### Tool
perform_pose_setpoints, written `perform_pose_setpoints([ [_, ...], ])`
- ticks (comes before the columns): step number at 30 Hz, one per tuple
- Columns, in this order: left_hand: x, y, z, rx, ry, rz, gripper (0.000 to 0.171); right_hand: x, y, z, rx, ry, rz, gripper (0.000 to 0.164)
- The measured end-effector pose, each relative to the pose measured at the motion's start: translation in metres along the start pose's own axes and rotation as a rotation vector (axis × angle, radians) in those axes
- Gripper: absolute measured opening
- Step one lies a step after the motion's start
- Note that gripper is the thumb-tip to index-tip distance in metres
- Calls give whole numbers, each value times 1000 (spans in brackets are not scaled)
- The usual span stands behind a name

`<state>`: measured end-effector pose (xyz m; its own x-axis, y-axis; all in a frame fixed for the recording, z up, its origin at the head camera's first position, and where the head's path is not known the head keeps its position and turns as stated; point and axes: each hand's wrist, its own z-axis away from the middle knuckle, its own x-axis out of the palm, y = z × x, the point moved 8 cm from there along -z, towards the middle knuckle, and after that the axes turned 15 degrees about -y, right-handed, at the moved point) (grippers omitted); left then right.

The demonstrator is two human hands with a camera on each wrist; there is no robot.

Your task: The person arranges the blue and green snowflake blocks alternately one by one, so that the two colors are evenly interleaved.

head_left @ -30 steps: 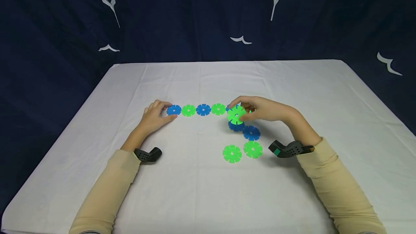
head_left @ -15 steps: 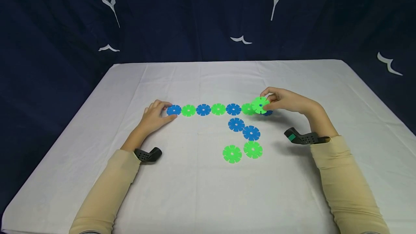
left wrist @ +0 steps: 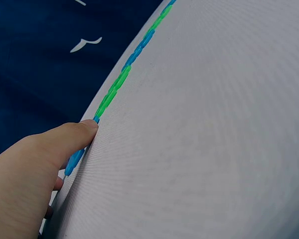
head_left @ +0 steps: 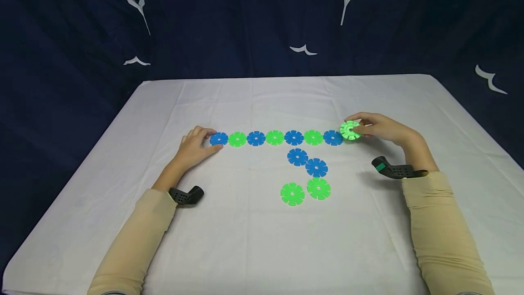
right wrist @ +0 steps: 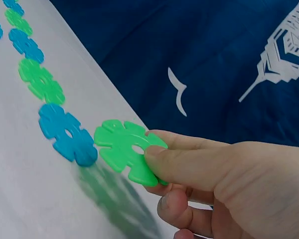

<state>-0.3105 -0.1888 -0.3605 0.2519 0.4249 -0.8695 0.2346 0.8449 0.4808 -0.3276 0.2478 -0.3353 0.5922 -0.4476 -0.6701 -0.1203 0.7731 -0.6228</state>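
My left hand [head_left: 193, 147] pinches the blue snowflake disc [head_left: 219, 138] at the left end of a row on the table; in the left wrist view its thumb [left wrist: 78, 133] lies against that disc's edge. Toward the row's right end, my right hand [head_left: 384, 129] pinches a green snowflake disc [right wrist: 122, 149] between thumb and fingers. This disc is tilted and raised, with its shadow below, close beside the last blue disc [right wrist: 67, 133]. A bit of green shows behind its edge; whether that is a second disc I cannot tell.
Blue and green discs alternate along the row, including a green disc [head_left: 274, 138] near its middle. In front lie two blue discs, one of them nearer [head_left: 317, 167], and two green discs [head_left: 292, 194]. A white cloth covers the table [head_left: 229, 240]; a dark blue curtain [head_left: 245, 22] hangs behind.
My right hand has carried the green disc rightward along the row, from above its middle to past its last blue disc. The left hand has stayed in place.
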Motion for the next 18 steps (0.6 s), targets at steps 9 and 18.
perform_pose_setpoints([
  [9, 1, -2, -2, -7, -3, -7, 57, -1, 20, -1, 94, 7, 50, 48],
  [18, 1, -2, -2, -4, 2, -5, 57, 0, 18, -4, 117, 1, 77, 52],
])
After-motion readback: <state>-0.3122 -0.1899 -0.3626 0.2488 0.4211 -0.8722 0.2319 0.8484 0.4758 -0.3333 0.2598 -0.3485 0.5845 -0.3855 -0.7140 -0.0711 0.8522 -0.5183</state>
